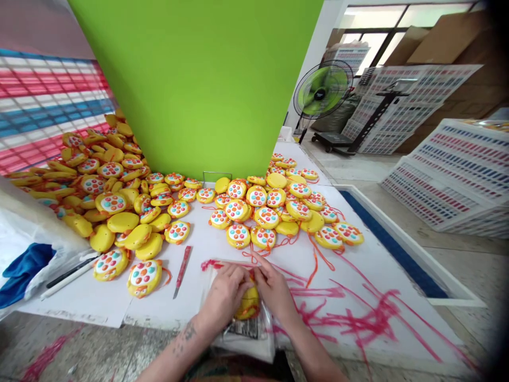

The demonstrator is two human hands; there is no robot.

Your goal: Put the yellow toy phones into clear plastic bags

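Note:
A yellow round toy (248, 305) stands between my hands above a stack of clear plastic bags (262, 344) at the table's front edge. Its plain yellow side shows; its upper end is hidden by my fingers. My left hand (226, 291) is closed, fingers curled against the toy's top and left. From the other side my right hand (275, 289) pinches the same upper end, its index finger pointing up and away. Just beyond my fingertips lie orange cords (278, 243) from a pile of similar toys (265, 217) with coloured bumps on white faces.
More yellow toys (111, 204) spill from a sack on the left. A red craft knife (183, 271) and two pens (68, 276) lie on the white table. A green panel (199, 85) stands behind. Pink strands (369, 318) mark the right side; a fan (320, 94) and crates (449, 175) stand beyond.

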